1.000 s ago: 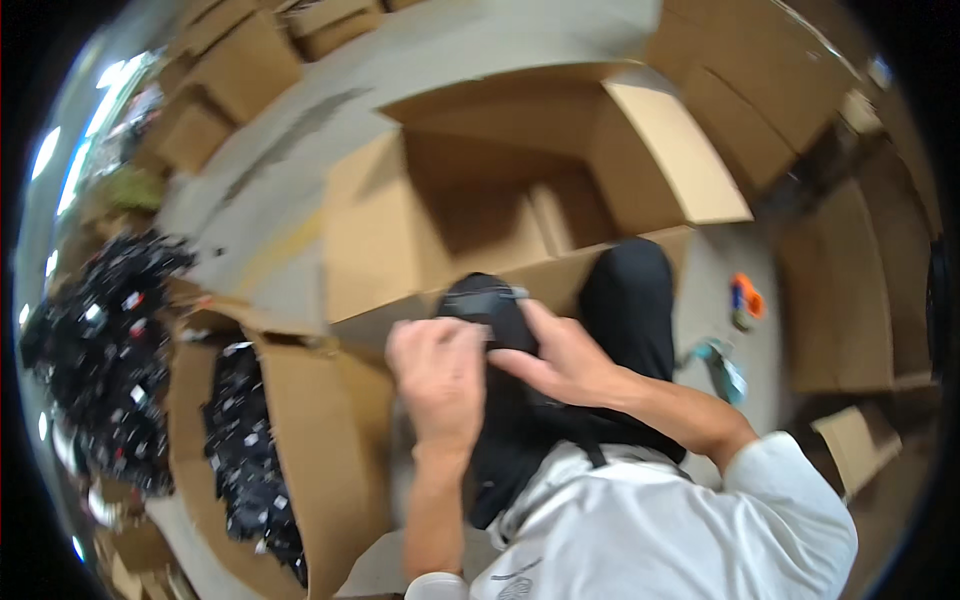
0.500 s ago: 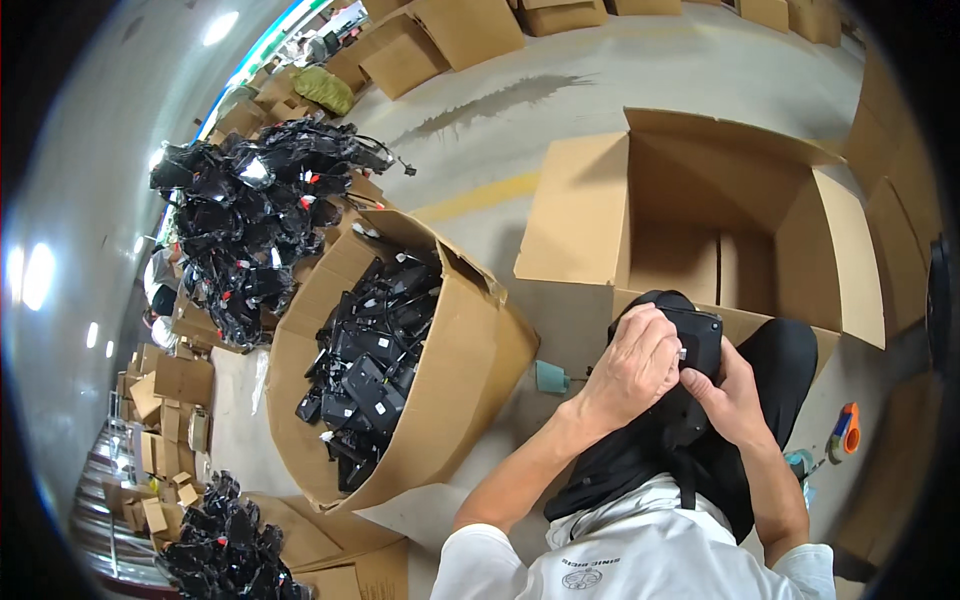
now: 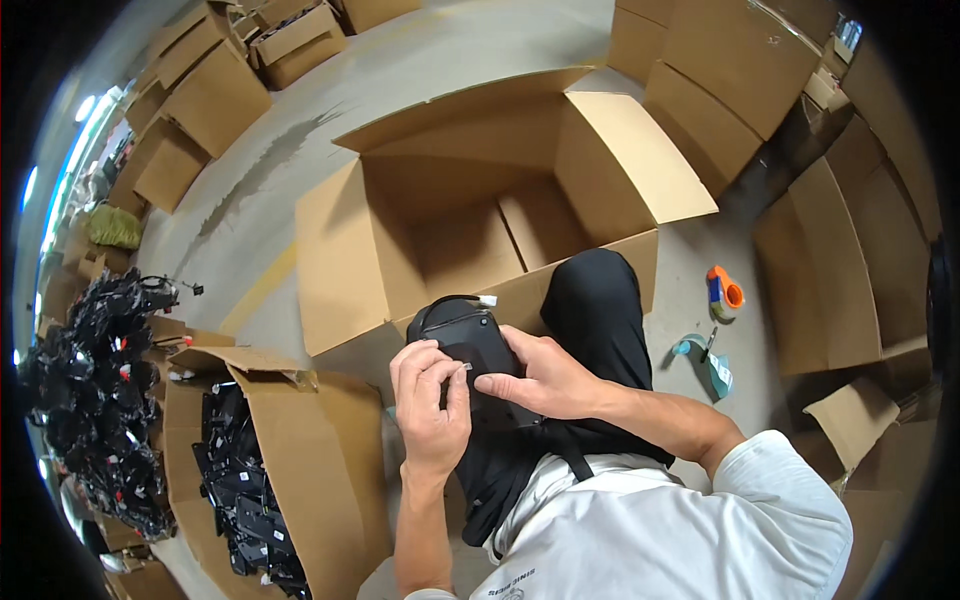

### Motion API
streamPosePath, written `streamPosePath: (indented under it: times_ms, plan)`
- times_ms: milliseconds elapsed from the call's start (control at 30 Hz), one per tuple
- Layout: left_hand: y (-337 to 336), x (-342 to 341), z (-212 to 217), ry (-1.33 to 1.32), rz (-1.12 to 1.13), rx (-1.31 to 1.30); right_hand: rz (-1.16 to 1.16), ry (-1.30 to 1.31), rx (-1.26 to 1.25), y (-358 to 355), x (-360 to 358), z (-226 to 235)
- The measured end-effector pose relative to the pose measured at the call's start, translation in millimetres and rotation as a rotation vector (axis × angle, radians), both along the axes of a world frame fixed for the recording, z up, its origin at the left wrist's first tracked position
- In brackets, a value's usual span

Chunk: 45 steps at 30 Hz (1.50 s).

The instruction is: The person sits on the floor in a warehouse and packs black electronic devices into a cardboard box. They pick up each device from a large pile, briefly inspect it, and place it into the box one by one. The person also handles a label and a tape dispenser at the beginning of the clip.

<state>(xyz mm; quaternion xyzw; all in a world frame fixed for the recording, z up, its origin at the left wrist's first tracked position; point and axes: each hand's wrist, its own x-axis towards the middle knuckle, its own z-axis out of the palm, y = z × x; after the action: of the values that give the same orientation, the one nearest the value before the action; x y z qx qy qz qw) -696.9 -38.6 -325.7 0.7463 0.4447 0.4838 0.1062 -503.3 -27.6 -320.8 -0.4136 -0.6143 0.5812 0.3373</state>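
Observation:
A black plastic housing [image 3: 478, 338] rests on my lap, its upper end near my knees. A short black cable with a white connector [image 3: 487, 300] loops over its top edge. My right hand [image 3: 545, 375] grips the housing from the right, thumb lying across its face. On the left side, my left hand [image 3: 432, 405] pinches a small whitish piece [image 3: 466, 368] between thumb and fingers, close against the housing. What that piece is cannot be made out.
A large cardboard box [image 3: 460, 235] stands with flaps spread beyond my knees. Left of me, another carton [image 3: 330, 450] holds several black housings [image 3: 245, 480], beside a heap of black parts [image 3: 100, 400]. An orange tape dispenser [image 3: 725, 292] and a teal container [image 3: 712, 372] lie at right.
My view has swung right, so the boxes appear further left. My left hand has shifted from over the housing to its left side. The cable and white connector now show at the top.

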Motion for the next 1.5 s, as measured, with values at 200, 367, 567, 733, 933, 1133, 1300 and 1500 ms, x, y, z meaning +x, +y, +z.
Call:
streamPosePath:
  times_ms: [200, 367, 567, 733, 933, 1133, 1300, 1500]
  plan:
    - [-7.6, -13.6, 16.9, -0.665, -0.108, -0.248, -0.143, 0.089, 0.014, 8.5, 8.7, -19.2]
    - [10.8, -23.5, 44.4, -0.724, -0.130, -0.630, 0.553, -0.464, 0.073, -8.5, 74.4, 9.7]
    - [30.8, -7.2, 42.1, -0.426, -0.181, -0.813, -0.026, -0.109, 0.389, 33.4, 46.2, 34.7]
    - [52.0, 7.1, 54.0, -0.151, -0.222, -0.785, 0.005, -0.168, 0.516, 46.9, 22.2, 33.7]
    - [71.3, 9.3, 49.1, -0.018, -0.228, -0.761, -0.113, -0.218, 0.509, 57.2, 16.9, 18.2]
    - [100.8, 5.1, 42.5, -0.588, -0.357, -0.964, -0.312, 0.171, 0.103, 84.2, 18.2, 8.4]
    - [122.3, 23.4, 10.6, -0.927, -0.350, -0.914, -0.416, 0.504, -0.246, 104.8, 9.5, 6.0]
    - [150.6, 38.8, -11.2, -1.021, -0.276, -0.867, -0.437, 0.579, -0.253, 127.9, 4.2, -6.3]
